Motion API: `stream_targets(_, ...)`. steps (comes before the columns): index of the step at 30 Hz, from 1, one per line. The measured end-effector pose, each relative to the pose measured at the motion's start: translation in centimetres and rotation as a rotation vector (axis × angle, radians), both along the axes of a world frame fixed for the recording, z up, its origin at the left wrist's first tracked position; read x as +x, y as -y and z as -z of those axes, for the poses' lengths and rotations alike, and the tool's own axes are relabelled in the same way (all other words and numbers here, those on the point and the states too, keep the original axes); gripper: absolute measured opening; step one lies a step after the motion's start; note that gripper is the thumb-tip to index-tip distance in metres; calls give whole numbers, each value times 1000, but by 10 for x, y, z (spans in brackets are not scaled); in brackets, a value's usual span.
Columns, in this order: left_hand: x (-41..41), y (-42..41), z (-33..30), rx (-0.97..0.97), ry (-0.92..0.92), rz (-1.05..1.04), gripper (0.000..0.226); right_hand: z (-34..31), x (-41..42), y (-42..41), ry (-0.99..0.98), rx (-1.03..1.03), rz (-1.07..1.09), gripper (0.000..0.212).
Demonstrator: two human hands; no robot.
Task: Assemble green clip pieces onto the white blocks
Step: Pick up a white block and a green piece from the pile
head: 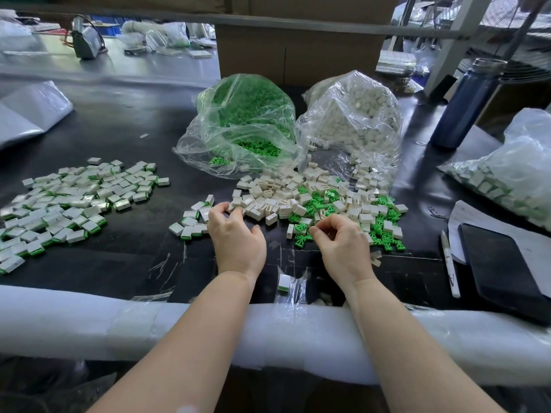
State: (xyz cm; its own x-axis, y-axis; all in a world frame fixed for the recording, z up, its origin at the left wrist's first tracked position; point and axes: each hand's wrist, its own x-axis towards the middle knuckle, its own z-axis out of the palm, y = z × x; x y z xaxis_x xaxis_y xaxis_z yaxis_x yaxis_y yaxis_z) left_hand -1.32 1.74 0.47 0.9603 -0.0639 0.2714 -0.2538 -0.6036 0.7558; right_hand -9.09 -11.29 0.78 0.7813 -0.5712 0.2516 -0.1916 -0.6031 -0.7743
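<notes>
Hands mid-frame on the black table (125,120): left hand (235,234) grip fingering white blocks (268,201), right hand (343,242) grip curled over green clips (316,204), can't tell if pinching one.

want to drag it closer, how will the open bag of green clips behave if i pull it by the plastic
The bag of green clips looks thin and crinkled, so probably floppy. Its mouth lies open toward the table, so clips would likely spill. Packed full, probably heavy.

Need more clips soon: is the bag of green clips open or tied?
Open: the bag of green clips gapes toward the table, clips spilling at its mouth.
</notes>
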Motion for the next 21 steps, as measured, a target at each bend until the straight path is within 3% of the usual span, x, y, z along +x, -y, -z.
stream_targets(4,-6,1,-3,38,154,150,27,-1,0,-2,-25,-50,-16,9)
stream_targets(10,-13,8,-1,191,109,512,39,-1,0,-5,-57,-202,-48,8)
stream_targets(15,-12,8,-1,155,96,507,23,1,1,-6,-150,-306,-73,26)
stream_targets(21,-15,7,-4,104,69,457,4,2,1,-6,-174,-323,-87,26)
